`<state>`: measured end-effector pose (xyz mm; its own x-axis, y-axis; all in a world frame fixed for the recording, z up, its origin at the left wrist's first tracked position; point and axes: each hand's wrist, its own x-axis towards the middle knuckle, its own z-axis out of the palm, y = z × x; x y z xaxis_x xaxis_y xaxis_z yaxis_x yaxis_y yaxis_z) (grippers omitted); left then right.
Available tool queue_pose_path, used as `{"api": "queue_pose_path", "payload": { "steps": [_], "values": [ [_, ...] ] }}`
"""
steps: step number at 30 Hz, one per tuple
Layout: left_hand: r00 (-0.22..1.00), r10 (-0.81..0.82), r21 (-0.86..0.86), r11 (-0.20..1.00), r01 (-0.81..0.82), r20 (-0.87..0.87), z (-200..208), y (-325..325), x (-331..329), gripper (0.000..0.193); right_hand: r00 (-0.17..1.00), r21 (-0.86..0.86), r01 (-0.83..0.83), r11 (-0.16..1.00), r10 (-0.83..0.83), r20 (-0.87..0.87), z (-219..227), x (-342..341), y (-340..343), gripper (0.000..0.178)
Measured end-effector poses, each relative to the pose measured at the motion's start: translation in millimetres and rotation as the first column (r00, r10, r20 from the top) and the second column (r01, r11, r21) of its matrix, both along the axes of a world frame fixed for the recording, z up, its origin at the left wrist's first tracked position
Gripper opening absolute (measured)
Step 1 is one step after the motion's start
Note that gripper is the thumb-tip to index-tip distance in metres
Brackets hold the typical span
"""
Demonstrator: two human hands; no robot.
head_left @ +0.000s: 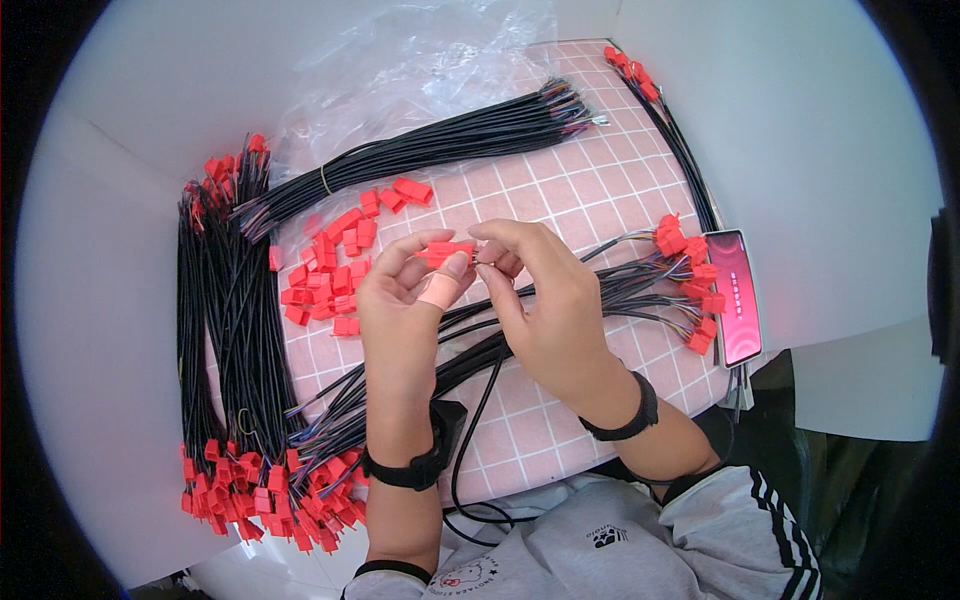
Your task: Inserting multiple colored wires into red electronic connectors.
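My left hand [400,315], with a pale bandage on the thumb, pinches a red plastic connector housing [446,253] between thumb and fingers. Right at the housing's end, the thumb and forefinger of my right hand [560,305] close on thin wire ends [479,259]. Which cable these wires belong to is hidden by the fingers. Loose red housings [322,280] lie in a pile left of my hands. Beneath my wrists runs a spread of black cables [625,287], with red housings [698,283] on their right ends.
A tied bundle of black cables [430,142] with bare ends lies at the back, by a clear plastic bag [400,60]. More cables with red housings [240,320] are heaped along the left. A phone [738,300] lies right on the pink checked cloth [540,430]. White panels [800,180] enclose the table.
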<state>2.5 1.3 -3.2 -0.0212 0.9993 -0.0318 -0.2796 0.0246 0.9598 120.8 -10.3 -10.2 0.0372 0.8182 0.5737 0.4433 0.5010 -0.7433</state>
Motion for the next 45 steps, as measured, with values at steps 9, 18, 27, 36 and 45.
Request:
{"api": "queue_pose_path", "payload": {
  "steps": [9, 18, 27, 36, 45],
  "values": [
    [1.0, -0.014, -0.001, 1.0, 0.014, -0.015, 3, -1, 1, 0.024, 0.998, -0.008, -0.008, 1.0, 0.008, -0.056, 1, 1, -1, 0.024],
    [0.999, 0.014, 0.049, 0.999, -0.012, -0.033, 2, -2, 1, 0.026, 0.994, 0.011, -0.022, 1.0, 0.023, -0.109, 2, -1, 2, 0.018],
    [0.987, -0.101, 0.181, 0.976, 0.123, -0.124, 7, 0, -9, 0.04, 0.64, -0.377, -0.644, 0.665, 0.199, -0.743, 13, 21, 9, 0.032],
    [0.925, -0.178, 0.289, 0.915, 0.281, -0.335, 17, 2, -15, 0.041, 0.616, -0.406, -0.688, 0.601, 0.189, -0.765, 22, 15, 2, 0.027],
    [0.795, -0.323, 0.317, 0.789, 0.526, -0.514, 32, -6, -16, 0.047, 0.589, -0.375, -0.775, 0.508, 0.368, -0.719, 22, 20, 0, 0.024]
  ]
}}
